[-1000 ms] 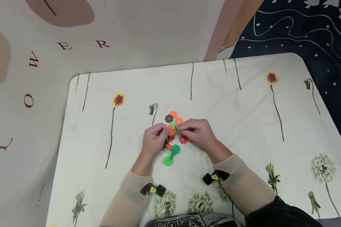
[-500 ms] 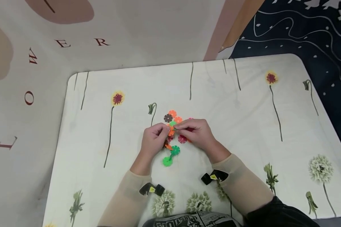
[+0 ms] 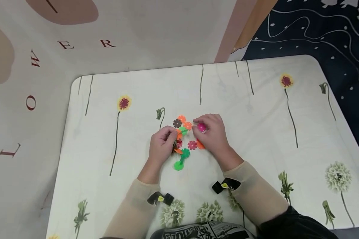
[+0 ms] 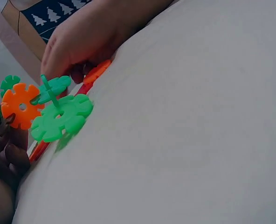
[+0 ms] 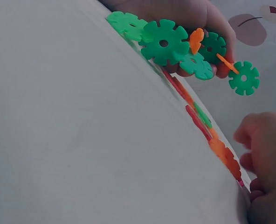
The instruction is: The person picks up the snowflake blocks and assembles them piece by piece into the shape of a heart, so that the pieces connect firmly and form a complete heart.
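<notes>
My left hand [image 3: 161, 144] grips a cluster of slotted plastic flower discs joined edge to edge. A bright green disc [image 3: 179, 165] and a darker green disc [image 3: 185, 153] stick out toward me. In the right wrist view, another green disc [image 5: 250, 85] stands at the cluster's far end on an orange disc. Part of the cluster hides behind the left fingers. My right hand [image 3: 214, 134] hovers just to the right, thumb and index finger apart, around a magenta disc [image 3: 201, 127] on the table. No grip on that disc shows.
Loose discs lie between and beyond the hands: a dark brown disc [image 3: 177, 123], orange ones [image 3: 181, 118], a crimson disc [image 3: 192, 145] and an orange disc [image 3: 200, 144] by the right palm. The flower-print tabletop [image 3: 245, 132] meets a wall [image 3: 167, 36] at the back.
My right hand has let go of the cluster, moved right and slightly away from me, and spread its thumb and index finger. The left hand keeps its grip, with the cluster slightly turned.
</notes>
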The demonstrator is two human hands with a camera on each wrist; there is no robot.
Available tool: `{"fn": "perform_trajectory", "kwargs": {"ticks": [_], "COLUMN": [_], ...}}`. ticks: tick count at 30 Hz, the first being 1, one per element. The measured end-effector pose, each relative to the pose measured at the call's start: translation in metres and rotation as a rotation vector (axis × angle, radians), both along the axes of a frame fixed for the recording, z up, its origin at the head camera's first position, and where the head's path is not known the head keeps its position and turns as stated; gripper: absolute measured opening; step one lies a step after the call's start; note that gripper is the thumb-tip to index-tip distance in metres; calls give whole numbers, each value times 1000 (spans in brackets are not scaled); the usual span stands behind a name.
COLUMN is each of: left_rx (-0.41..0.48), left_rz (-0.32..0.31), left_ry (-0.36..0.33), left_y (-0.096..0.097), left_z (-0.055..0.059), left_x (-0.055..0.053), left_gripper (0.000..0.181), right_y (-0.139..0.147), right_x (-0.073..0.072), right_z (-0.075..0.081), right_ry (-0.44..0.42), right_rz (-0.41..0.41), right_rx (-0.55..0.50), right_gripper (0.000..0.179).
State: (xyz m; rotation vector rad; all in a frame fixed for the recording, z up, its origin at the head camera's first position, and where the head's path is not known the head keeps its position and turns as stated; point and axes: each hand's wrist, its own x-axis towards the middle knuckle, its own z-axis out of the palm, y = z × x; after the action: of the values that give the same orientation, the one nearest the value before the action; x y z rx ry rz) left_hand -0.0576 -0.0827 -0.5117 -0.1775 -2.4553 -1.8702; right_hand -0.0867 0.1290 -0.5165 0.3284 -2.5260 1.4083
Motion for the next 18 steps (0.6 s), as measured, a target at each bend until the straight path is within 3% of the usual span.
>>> {"fn": "perform_trajectory", "kwargs": {"ticks": [6, 12, 18], "left_rx": [10, 12, 5], "left_rz": [5, -5, -22], "left_ry": [-14, -18, -24], "left_y": [0, 1, 1], "left_z": [-1, -1, -1], "left_x": [0, 0, 0], "left_gripper": [10, 15, 14], "right_y": [0, -1, -2], "right_x": [2, 3, 3], "right_z": [3, 4, 3], "right_ry": [-123, -99, -106], "right_rz": [34, 139, 137], "right_rx": [190, 379, 391], "right_gripper": [39, 45, 33]}}
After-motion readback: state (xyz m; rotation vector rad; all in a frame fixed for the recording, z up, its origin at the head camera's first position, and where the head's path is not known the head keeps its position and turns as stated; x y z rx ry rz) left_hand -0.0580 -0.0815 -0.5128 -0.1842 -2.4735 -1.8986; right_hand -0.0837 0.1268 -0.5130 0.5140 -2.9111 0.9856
